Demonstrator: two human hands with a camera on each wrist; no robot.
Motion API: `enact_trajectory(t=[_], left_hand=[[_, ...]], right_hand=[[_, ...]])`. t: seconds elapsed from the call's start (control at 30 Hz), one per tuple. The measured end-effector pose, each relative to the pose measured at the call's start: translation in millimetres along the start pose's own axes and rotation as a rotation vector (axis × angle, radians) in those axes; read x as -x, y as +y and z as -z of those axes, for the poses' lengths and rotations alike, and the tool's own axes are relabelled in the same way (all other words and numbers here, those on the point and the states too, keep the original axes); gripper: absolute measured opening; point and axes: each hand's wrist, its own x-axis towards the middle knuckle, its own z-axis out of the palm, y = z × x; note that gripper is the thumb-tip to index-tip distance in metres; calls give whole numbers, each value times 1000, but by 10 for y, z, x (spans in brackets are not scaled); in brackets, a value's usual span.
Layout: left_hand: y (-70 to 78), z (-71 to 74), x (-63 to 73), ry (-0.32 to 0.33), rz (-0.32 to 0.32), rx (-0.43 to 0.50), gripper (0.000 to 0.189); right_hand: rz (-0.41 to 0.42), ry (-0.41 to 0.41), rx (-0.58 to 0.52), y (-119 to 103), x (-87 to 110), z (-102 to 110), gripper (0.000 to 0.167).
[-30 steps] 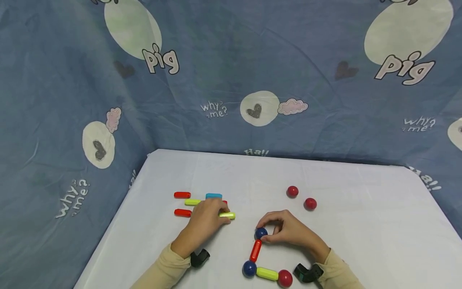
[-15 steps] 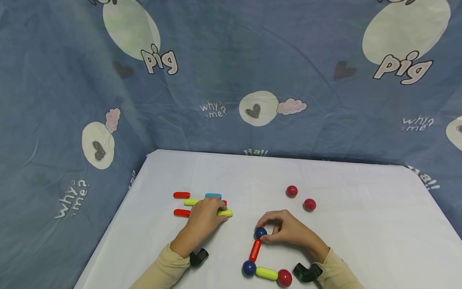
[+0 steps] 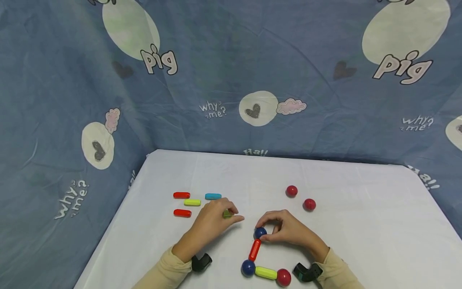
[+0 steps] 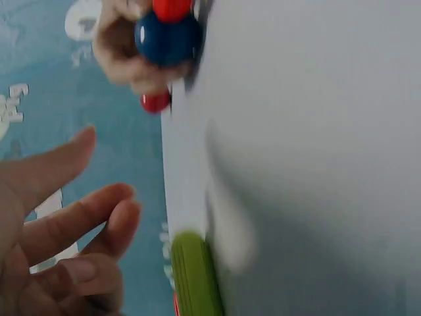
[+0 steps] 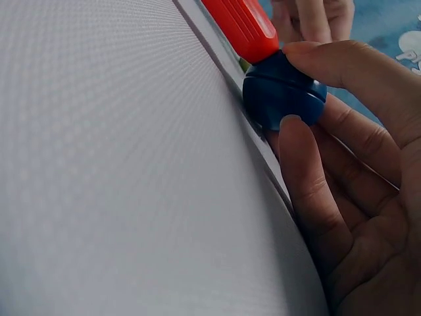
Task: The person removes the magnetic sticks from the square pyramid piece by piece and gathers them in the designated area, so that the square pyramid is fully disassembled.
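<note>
My right hand pinches a blue ball between thumb and fingers, plain in the right wrist view. A red rod joins that ball to a second blue ball. From there a yellow-green rod runs to a red ball, making an L-shaped chain on the table. My left hand hovers left of the chain, thumb and fingers apart and holding nothing. Another yellow-green rod lies beyond its fingers in the left wrist view, partly hidden by the hand in the head view.
Two red rods, a yellow-green rod and a blue rod lie on the white table around the left hand. Two loose red balls sit behind the right hand. A printed blue cloth stands behind the table.
My left hand first shifted a yellow-green rod slightly back and left, then let go; its thumb and fingers spread as it moved right. My right hand stays on the blue ball.
</note>
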Motion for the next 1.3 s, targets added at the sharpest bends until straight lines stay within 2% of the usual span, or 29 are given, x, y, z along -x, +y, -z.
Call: enact_trajectory(t=[0.2, 0.37, 0.67, 0.97, 1.1, 1.3], left_hand=[[193, -156, 102, -241, 7, 32, 39], [259, -282, 161, -341, -1, 43, 34], [259, -293, 153, -368, 26, 117, 25], [225, -280, 138, -403, 15, 181, 25], [224, -256, 138, -432, 2, 202, 25], [232, -223, 143, -444, 8, 212, 23]], right_hand=[[14, 25, 23, 14, -4, -12, 27], [4, 48, 41, 16, -5, -20, 28], [7, 23, 6, 19, -1, -18, 34], [50, 23, 23, 28, -8, -10, 31], [56, 82, 89, 34, 6, 40, 30], [47, 172, 278, -41, 55, 190, 30]])
